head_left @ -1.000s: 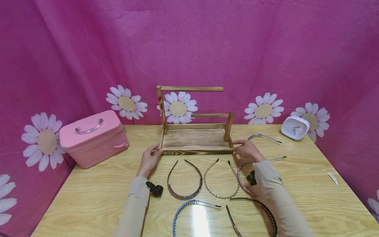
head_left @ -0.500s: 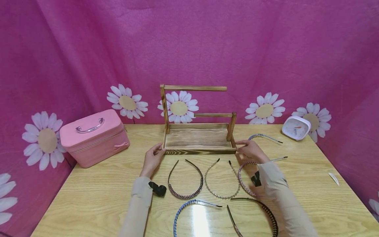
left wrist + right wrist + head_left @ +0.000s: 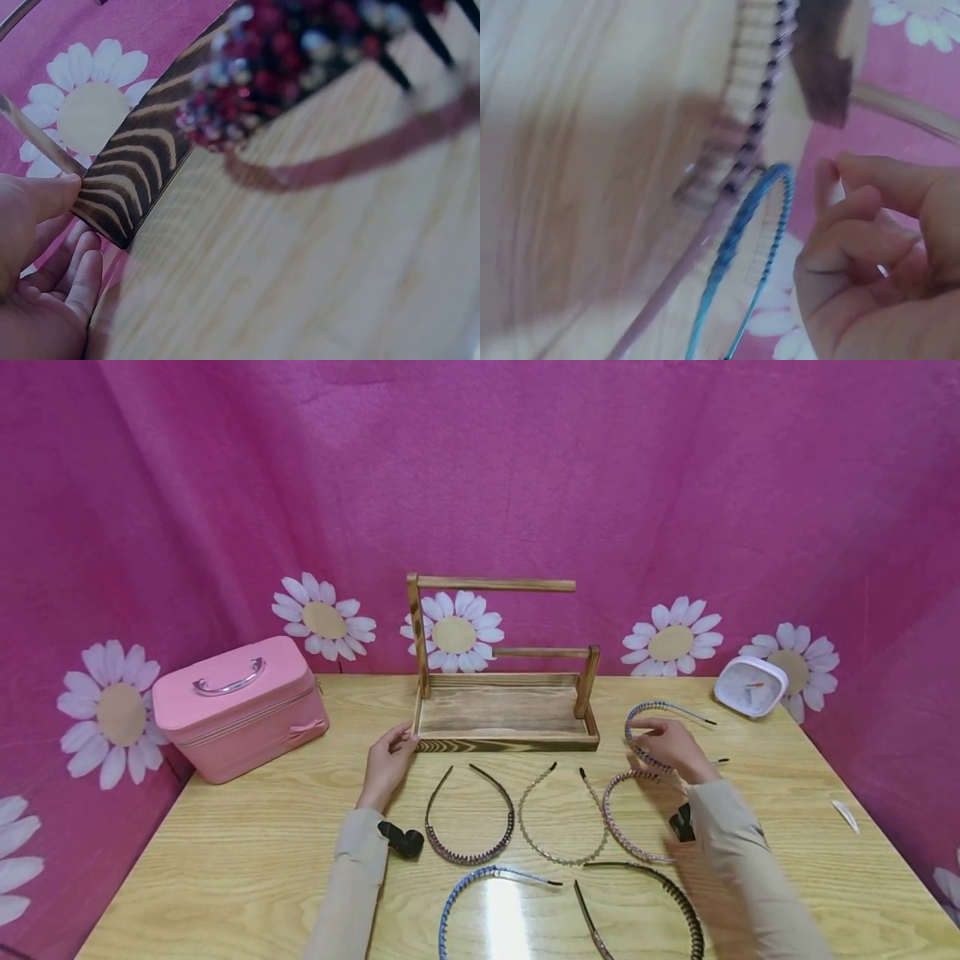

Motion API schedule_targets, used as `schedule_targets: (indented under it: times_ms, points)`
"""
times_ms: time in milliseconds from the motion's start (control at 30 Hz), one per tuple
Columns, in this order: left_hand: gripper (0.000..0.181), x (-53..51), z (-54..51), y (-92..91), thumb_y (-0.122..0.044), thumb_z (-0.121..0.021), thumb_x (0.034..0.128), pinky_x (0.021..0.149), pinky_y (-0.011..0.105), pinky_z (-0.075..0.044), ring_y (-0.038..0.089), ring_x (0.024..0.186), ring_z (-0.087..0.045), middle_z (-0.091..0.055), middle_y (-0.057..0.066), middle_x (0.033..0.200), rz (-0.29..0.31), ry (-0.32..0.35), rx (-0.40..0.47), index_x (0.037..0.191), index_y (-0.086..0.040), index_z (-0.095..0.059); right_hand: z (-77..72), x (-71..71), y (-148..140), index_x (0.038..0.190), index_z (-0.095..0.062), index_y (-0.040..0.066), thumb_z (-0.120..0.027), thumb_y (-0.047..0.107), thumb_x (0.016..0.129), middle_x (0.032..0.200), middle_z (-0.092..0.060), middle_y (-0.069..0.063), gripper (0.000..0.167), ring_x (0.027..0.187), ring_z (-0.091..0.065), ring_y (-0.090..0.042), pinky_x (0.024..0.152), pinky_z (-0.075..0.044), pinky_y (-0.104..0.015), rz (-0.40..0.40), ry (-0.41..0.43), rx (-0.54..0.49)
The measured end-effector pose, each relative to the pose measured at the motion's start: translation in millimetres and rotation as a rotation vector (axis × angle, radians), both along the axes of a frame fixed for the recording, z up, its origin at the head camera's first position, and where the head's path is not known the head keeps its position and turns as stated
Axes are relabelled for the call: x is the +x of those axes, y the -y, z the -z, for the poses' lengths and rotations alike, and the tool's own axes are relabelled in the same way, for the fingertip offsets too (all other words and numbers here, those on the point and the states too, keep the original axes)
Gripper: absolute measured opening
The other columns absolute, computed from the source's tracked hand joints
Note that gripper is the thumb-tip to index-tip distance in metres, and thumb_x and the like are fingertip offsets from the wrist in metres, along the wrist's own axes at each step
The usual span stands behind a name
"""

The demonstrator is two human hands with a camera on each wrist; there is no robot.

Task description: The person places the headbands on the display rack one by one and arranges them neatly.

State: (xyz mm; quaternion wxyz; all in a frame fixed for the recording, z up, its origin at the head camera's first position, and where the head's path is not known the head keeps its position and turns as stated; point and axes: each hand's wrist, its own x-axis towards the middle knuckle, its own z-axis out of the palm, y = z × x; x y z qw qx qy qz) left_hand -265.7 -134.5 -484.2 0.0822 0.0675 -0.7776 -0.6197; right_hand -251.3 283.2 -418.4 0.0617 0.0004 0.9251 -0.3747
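Note:
A wooden tray stand (image 3: 506, 746), with two dowel arms at different heights, stands at the back middle of the table. My left hand (image 3: 388, 768) grips its front left corner; in the left wrist view the thumb lies against the striped front board (image 3: 131, 176), fingers curled near the lower edge. At the right, my right hand (image 3: 672, 748) is over a blue-grey headband (image 3: 651, 705), covering part of it. Seen in the right wrist view, its fingers are loosely bent and hold nothing, beside a blue headband (image 3: 742, 217). A pink-purple headband (image 3: 618, 827) lies just nearer.
More headbands lie in front: a dark purple one (image 3: 468, 858), a clear beaded one (image 3: 522, 827), a blue one (image 3: 452, 893) and a black one (image 3: 686, 910). A pink case (image 3: 247, 727) stands left, a white clock (image 3: 750, 686) back right.
Both hands shifted the tray stand slightly to the right. The right hand then let go of its right corner and moved right, over the blue-grey headband. The left hand stays at its corner.

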Motion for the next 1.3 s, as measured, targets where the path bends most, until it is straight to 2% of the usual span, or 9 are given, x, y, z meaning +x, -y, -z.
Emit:
schedule_targets:
  times_ms: [100,233,500,767,1000,1067,1133,1233,1300]
  points:
    - [0.037,-0.4,1.9,-0.2,-0.01,-0.063,0.0933,0.078,0.011,-0.042,-0.002,0.084,-0.054,-0.064,0.023,0.116,-0.015,-0.013,0.013,0.128,0.003,-0.061,3.8,0.2,-5,0.131,-0.053,-0.01,-0.056,0.01,0.093,0.114,-0.063,-0.033,0.043,0.103,-0.06,-0.041,0.082,-0.051,-0.041,-0.007,-0.018,0.029]
    - [0.036,-0.7,4.3,-0.7,-0.01,-0.063,0.0936,0.076,0.011,-0.042,-0.001,0.084,-0.053,-0.064,0.023,0.115,-0.025,-0.013,0.019,0.127,0.002,-0.062,10.8,-1.1,-11,0.127,-0.056,-0.012,-0.06,0.009,0.092,0.104,-0.065,-0.031,0.041,0.093,-0.061,-0.035,0.072,-0.048,-0.032,-0.018,-0.037,0.058]
    - [0.035,0.7,6.7,-2.2,-0.011,-0.063,0.0934,0.077,0.01,-0.042,0.001,0.086,-0.054,-0.064,0.021,0.113,-0.035,-0.001,0.025,0.126,0.001,-0.063,20.6,-2.4,-16,0.125,-0.058,-0.012,-0.064,0.008,0.088,0.103,-0.065,-0.03,0.043,0.091,-0.062,-0.032,0.069,-0.048,-0.029,-0.012,-0.006,0.067]
    - [0.035,-0.3,6.7,-1.8,-0.012,-0.064,0.0931,0.078,0.01,-0.042,-0.001,0.085,-0.054,-0.064,0.02,0.113,-0.041,-0.008,0.021,0.126,0.001,-0.064,22.0,-3.1,-16,0.12,-0.062,-0.011,-0.064,0.004,0.08,0.094,-0.07,-0.025,0.043,0.077,-0.06,-0.018,0.065,-0.047,-0.027,0.002,-0.026,0.076]
    - [0.035,0.7,4.4,-1.8,-0.011,-0.064,0.093,0.077,0.009,-0.042,-0.003,0.084,-0.052,-0.064,0.021,0.114,-0.04,-0.01,0.029,0.126,0.001,-0.063,9.0,-2.5,-15,0.125,-0.059,-0.01,-0.06,0.007,0.089,0.096,-0.07,-0.024,0.04,0.076,-0.059,-0.01,0.067,-0.046,-0.023,0.059,-0.093,0.005]
    - [0.035,0.7,4.2,-1.8,-0.011,-0.064,0.0929,0.078,0.009,-0.042,-0.003,0.084,-0.052,-0.064,0.021,0.114,-0.042,-0.011,0.028,0.126,0.001,-0.063,1.0,-3.2,-14,0.127,-0.058,-0.009,-0.061,0.009,0.091,0.09,-0.07,-0.018,0.041,0.075,-0.057,-0.003,0.067,-0.045,-0.02,0.082,-0.117,-0.049]
    - [0.035,0.3,4.6,-1.6,-0.011,-0.064,0.0929,0.078,0.01,-0.042,-0.002,0.084,-0.053,-0.064,0.022,0.113,-0.042,-0.018,0.023,0.126,0.002,-0.063,-6.4,-5.0,-14,0.13,-0.056,-0.008,-0.06,0.009,0.092,0.085,-0.069,-0.005,0.043,0.074,-0.054,0.002,0.065,-0.045,-0.019,0.106,-0.131,-0.103]
    - [0.035,-0.2,5.0,-1.4,-0.011,-0.064,0.0927,0.078,0.01,-0.043,0.0,0.085,-0.054,-0.064,0.022,0.113,-0.045,-0.024,0.016,0.125,0.002,-0.064,-16.5,-9.3,-16,0.137,-0.051,-0.006,-0.059,0.015,0.094,0.081,-0.06,0.016,0.048,0.075,-0.052,0.004,0.065,-0.045,-0.019,0.162,-0.109,-0.205]
    - [0.035,-0.3,4.9,-1.1,-0.011,-0.064,0.0928,0.078,0.011,-0.043,0.001,0.085,-0.054,-0.065,0.022,0.113,-0.046,-0.026,0.012,0.125,0.002,-0.064,-22.6,-12.9,-16,0.141,-0.047,-0.003,-0.059,0.019,0.096,0.079,-0.057,0.024,0.052,0.078,-0.051,0.005,0.067,-0.045,-0.017,0.2,-0.074,-0.282]
